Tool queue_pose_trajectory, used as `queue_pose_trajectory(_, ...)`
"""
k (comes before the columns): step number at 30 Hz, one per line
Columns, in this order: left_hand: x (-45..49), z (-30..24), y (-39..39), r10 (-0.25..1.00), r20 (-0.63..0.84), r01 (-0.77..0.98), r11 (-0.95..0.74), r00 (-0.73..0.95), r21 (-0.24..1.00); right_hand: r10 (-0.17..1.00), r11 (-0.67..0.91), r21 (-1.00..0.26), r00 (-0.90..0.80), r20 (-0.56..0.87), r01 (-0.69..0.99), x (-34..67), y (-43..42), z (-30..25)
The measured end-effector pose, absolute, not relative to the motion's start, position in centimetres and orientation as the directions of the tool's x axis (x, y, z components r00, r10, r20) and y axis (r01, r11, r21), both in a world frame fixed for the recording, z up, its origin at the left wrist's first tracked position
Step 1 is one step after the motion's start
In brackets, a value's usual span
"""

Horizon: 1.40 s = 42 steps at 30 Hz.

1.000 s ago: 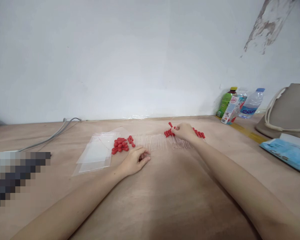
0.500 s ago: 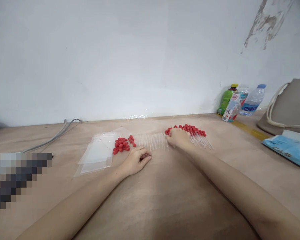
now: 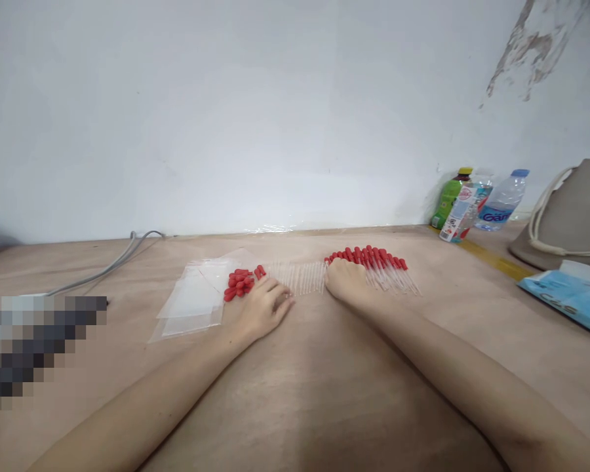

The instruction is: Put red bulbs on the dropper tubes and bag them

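Note:
My left hand (image 3: 264, 305) rests on the table with loosely bent fingers, thumb apart from them. Its fingertips reach the left end of a row of thin clear tubes (image 3: 309, 278). Just beyond it lies a small pile of red rubber bulbs (image 3: 239, 283), partly covered by the hand. At the tubes' right end, my right hand (image 3: 345, 280) is closed, its fingers folded inward; what they hold is hidden. Beside and behind it, droppers with red bulbs (image 3: 370, 257) lie in a slanting row, their clear stems pointing toward me.
Clear plastic bags (image 3: 189, 301) lie left of the bulbs. A grey cable (image 3: 113, 265) runs along the far left. At the back right stand a green bottle (image 3: 447, 202), a water bottle (image 3: 502, 203) and a beige bag (image 3: 570, 213). A blue packet (image 3: 570, 295) lies in front.
My left hand has shifted slightly left and away from me, now covering one loose red bulb. My right hand has drawn slightly toward me, showing more of the red bulbs behind it.

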State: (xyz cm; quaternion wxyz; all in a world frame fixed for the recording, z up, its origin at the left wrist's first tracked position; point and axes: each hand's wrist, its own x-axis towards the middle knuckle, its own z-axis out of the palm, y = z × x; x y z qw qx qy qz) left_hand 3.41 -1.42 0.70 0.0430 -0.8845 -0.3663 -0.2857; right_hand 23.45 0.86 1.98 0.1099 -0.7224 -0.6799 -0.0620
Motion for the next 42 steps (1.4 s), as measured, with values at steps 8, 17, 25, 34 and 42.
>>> queue_pose_trajectory(8,1.0,0.9,1.0,0.596,0.605,0.844,-0.447,0.529,-0.297,0.768,0.363,-0.079,-0.250,0.589,0.928,24.7,-2.7,-0.2)
queue_pose_trajectory(17,0.8,0.2,1.7,0.617,0.543,0.819,-0.479,0.569,-0.315,0.691,0.590,-0.227,-0.339,0.638,0.775,26.9,-3.8,-1.6)
queue_pose_trajectory(25,2.2,1.5,-1.1,0.528,0.639,0.748,-0.653,0.560,-0.116,0.703,0.571,-0.244,-0.313,0.639,0.784,26.8,-3.7,-1.6)
queue_pose_trajectory(34,3.8,0.5,-2.6,0.644,0.450,0.618,-0.752,0.618,0.229,0.696,0.594,-0.292,-0.296,0.655,0.750,26.5,-4.0,-1.6)
queue_pose_trajectory(42,4.5,0.3,-1.9,0.727,0.444,0.622,-0.682,0.523,0.385,0.669,0.669,-0.302,-0.374,0.642,0.679,25.1,-4.8,-1.3)
